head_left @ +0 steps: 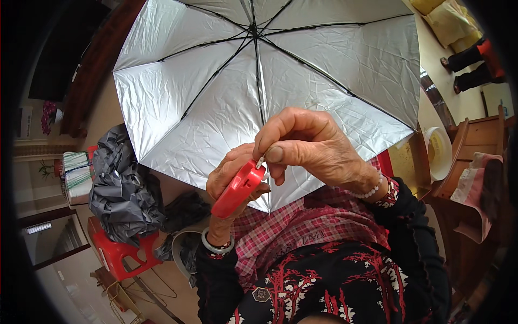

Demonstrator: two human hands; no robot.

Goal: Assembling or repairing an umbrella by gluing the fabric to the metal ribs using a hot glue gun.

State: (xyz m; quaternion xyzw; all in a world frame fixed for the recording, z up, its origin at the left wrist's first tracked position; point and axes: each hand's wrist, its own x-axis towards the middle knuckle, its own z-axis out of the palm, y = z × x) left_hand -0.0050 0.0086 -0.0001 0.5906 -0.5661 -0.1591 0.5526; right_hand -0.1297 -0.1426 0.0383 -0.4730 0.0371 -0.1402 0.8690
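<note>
My left hand is closed around a red, rounded plastic object, held tilted in front of my lap. At its upper end sticks out a small white piece. Thumb and forefinger of my right hand pinch together at that white piece; the exact grip is partly hidden by the fingers. Behind both hands spreads an open umbrella, its silvery inner side facing me, with thin black ribs meeting at a dark hub. Whether the red object is joined to the umbrella, I cannot tell.
At left, crumpled dark grey plastic lies over a red stool. A white bucket and a wooden chair with a pink-and-white cloth stand at right. Another person's legs show at the upper right.
</note>
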